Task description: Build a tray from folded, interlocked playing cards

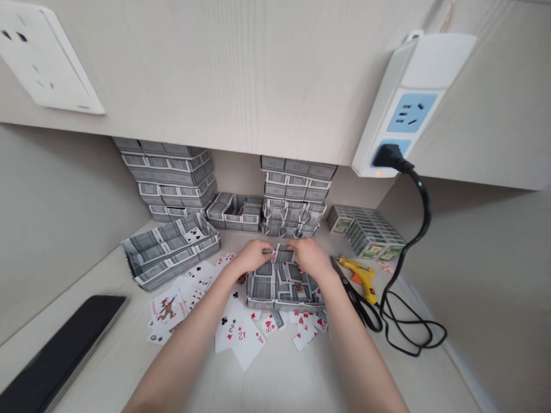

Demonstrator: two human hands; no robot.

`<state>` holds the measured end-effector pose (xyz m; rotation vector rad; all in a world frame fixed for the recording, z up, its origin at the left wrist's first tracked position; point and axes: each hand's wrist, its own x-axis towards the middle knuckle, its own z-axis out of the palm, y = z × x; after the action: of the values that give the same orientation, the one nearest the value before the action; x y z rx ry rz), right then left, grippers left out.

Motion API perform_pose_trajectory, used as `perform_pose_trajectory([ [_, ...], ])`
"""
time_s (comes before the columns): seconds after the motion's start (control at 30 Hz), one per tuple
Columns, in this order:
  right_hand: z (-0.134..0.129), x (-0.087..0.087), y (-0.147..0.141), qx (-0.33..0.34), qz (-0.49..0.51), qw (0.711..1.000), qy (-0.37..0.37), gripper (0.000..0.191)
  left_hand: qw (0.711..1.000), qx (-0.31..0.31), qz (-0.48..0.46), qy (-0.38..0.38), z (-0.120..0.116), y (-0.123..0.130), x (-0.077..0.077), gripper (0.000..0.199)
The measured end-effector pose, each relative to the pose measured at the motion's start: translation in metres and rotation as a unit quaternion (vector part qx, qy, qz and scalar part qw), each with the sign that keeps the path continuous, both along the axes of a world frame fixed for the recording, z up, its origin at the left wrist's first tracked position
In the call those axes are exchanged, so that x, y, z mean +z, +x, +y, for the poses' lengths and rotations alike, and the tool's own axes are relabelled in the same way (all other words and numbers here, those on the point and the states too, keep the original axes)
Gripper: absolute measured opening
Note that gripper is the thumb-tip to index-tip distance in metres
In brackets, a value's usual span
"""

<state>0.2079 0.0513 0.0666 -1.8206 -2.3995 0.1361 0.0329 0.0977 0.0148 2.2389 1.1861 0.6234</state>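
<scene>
Between my hands, at the far edge of a grey box made of folded playing cards (pixel 260 293), is a folded grey card piece (pixel 284 254). My left hand (pixel 253 256) is closed, with its fingertips pinching the card piece's left end. From the other side, my right hand (pixel 309 257) closes on the right end, its thumb partly hidden. Loose playing cards (pixel 235 330) lie face up left of the box and under my left forearm. Small cut card pieces (pixel 303 330) are scattered in front of the box, with more inside it.
A long card box (pixel 172 252) sits left. Stacked card boxes (pixel 176 172) and another stack (pixel 297 186) stand behind. Black scissors (pixel 359 301) and a yellow glue gun (pixel 364 278) lie right, near a black cable (pixel 424 229) plugged into a power strip (pixel 413 109). A dark flat object (pixel 64 350) lies left.
</scene>
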Motion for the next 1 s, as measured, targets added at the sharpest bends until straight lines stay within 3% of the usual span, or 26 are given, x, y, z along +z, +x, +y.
perform_pose_trajectory([
  [0.23, 0.0, 0.001, 0.004, 0.028, 0.065, 0.997, -0.031, 0.036, 1.0, 0.001, -0.01, 0.018, -0.002, 0.0, -0.001, 0.021],
  [0.5, 0.003, -0.005, 0.006, 0.054, 0.106, 0.993, -0.019, 0.047, 0.99, -0.033, -0.134, 0.03, -0.01, 0.007, 0.006, 0.027],
  [0.73, 0.002, -0.004, 0.004, 0.07, 0.097, 0.993, -0.021, 0.045, 0.99, -0.041, -0.122, 0.059, -0.012, 0.004, 0.007, 0.026],
  [1.0, 0.002, -0.005, 0.003, 0.035, 0.066, 0.996, -0.044, 0.047, 0.995, -0.011, -0.085, 0.058, -0.013, 0.004, 0.012, 0.023],
])
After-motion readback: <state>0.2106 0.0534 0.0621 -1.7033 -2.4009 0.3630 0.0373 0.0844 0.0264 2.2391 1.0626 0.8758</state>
